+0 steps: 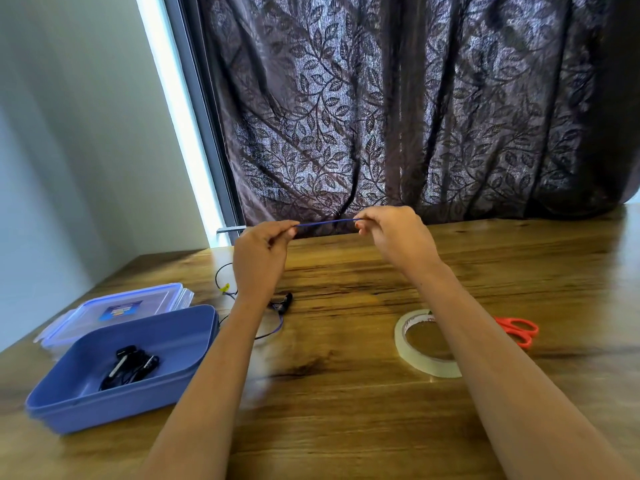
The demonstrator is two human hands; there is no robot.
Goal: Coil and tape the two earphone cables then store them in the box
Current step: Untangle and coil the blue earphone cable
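The blue cable (327, 222) was pinched taut between left hand (259, 261) and right hand (391, 237), likely for coiling, with tape (420, 351) kept ready at four o'clock.

Wooden table (346, 410), blue box (104, 407), lid (138, 299), tape roll (415, 362), scissors (519, 332) (orange)

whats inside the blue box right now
One bundled black earphone cable lies in the blue box. Nothing else shows on its floor. The near wall hides a thin strip of floor behind it, and the floor under the bundle is covered.
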